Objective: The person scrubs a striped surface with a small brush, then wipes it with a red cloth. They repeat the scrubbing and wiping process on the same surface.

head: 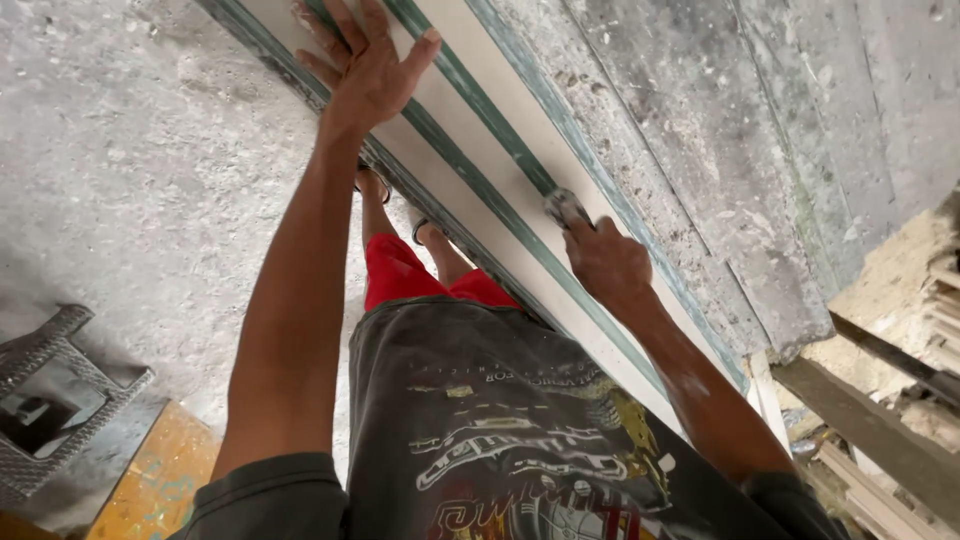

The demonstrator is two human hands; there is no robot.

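Rough grey concrete floor (150, 190) lies under the person, with a long white board (520, 180), striped with green bands, running slantwise beside a grey slab (720, 150). Seen from the head camera, the left hand (365, 65) is spread flat on the board, bracing it. The right hand (608, 265) is closed around a small metal tool (565, 207) pressed onto a green band. It looks like scraping or smoothing along that stripe; a steady stroke would need firm bracing. No containers show, only a grey stool (55, 395) at the left.
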